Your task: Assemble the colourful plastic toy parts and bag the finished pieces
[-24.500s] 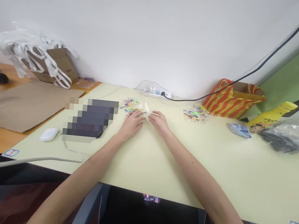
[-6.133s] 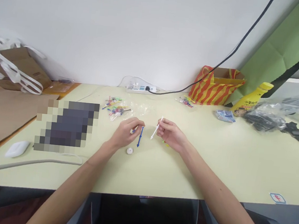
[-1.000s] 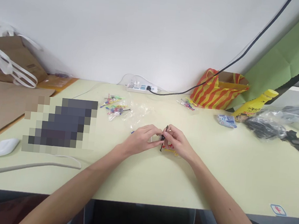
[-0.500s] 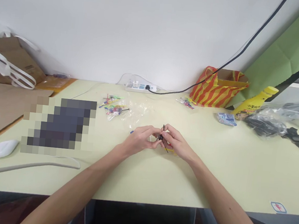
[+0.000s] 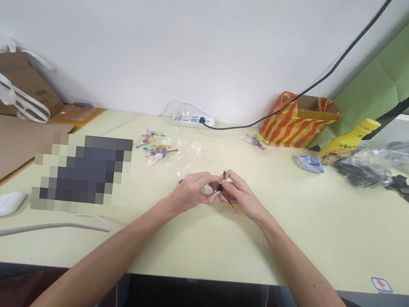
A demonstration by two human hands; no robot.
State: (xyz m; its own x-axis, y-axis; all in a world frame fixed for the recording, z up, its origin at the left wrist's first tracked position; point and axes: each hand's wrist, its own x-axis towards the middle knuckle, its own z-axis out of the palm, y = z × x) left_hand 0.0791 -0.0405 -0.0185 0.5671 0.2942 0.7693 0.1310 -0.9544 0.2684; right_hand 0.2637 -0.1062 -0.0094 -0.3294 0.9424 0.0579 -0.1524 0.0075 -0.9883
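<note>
Over the middle of the table, my left hand (image 5: 194, 189) and my right hand (image 5: 241, 193) meet, fingertips almost touching. Both pinch a small black plastic piece (image 5: 219, 188) with thin dark rods; one end sticks up between the fingers and another slants down to the right. Its exact kind is hidden by the fingers. Below my right hand, a bit of a yellow piece (image 5: 233, 208) shows on the table. A small blue tip (image 5: 180, 181) peeks out left of my left hand.
Colourful small plastic pieces (image 5: 157, 150) lie by clear wrapping (image 5: 189, 152); another bunch (image 5: 254, 141) sits near a striped bag (image 5: 294, 126). At the back are a power strip (image 5: 193, 120) and a yellow bottle (image 5: 350, 142). A white case (image 5: 6, 204) and cable (image 5: 38, 228) lie left.
The lower end of the black rod has swung slightly to the right. Both hands stay in almost the same place, still pinching the piece.
</note>
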